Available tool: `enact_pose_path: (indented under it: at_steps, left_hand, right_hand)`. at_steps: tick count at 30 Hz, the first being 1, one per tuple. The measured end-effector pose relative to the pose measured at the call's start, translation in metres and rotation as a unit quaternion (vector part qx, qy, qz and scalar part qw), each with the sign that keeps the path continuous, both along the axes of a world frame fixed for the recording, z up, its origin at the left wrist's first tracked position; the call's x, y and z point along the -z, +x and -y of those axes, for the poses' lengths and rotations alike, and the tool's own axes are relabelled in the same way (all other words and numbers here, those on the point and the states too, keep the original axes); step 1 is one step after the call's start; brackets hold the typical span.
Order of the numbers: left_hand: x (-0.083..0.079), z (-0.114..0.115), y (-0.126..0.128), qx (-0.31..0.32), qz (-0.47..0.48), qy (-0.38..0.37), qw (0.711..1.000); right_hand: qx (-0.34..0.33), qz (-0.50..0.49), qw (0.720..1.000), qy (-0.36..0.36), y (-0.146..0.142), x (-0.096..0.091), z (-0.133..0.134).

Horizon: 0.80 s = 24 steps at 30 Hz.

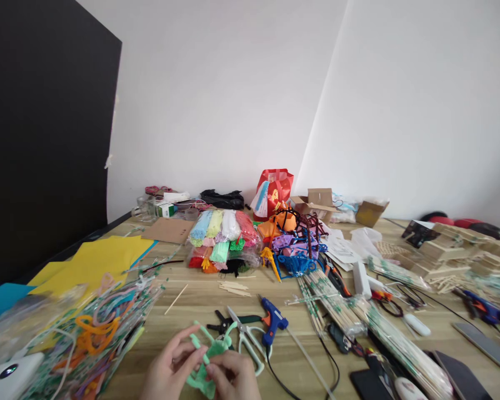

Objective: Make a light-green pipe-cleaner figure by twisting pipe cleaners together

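Left hand: this hand (173, 364) is closed in a pinch, with thumb and index finger on the green fuzzy piece (219, 346).
Right hand: this hand (233, 375) holds the same piece from its other side, thumb and fingers close together.
Green fuzzy piece: it is between both hands, to the left of the blue glue gun (273, 321) and nearer to the person. Its colour is pale mint and its surface looks soft. The middle part is broad; thin stems stand out from the top, and one of them bends over at its end. Fingers hide some of the lower part.
Scissors: they (250, 341) lie open just left of the glue gun, with pale handles.
Translucent rod: it (310, 361) lies to the right of the glue gun, slanting toward the person.
Loose sticks: a few short wooden ones (234, 288) lie beyond the glue gun, to its left.
Bag of fuzzy stems: this clear bag (225, 233), with many colours inside, is farther beyond the glue gun, also to its left.
Skewer bundles: these wrapped bundles (333, 300) lie to the right of the glue gun.
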<state>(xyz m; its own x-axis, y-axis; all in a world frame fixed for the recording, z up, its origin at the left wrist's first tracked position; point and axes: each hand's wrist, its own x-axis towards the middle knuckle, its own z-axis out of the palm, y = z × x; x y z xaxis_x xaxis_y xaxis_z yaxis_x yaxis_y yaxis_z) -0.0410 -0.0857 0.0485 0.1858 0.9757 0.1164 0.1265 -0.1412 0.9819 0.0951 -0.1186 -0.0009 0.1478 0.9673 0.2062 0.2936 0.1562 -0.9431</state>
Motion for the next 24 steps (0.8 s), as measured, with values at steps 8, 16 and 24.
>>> enact_pose_path:
  at_steps: [8, 16, 24]
  left_hand:
    - [0.008, 0.001, -0.007, -0.021, -0.089, 0.11, 0.99]
    - [0.001, 0.006, -0.003, -0.023, -0.141, 0.316, 0.938]
    - [-0.001, 0.012, 0.0, -0.002, -0.132, 0.277, 0.952]
  right_hand:
    - [-0.02, -0.055, 0.998, -0.034, -0.004, 0.004, -0.001]
    - [-0.043, -0.079, 0.995, -0.035, -0.006, 0.004, -0.002]
    - [-0.014, -0.048, 0.999, 0.007, -0.008, -0.004, -0.002]
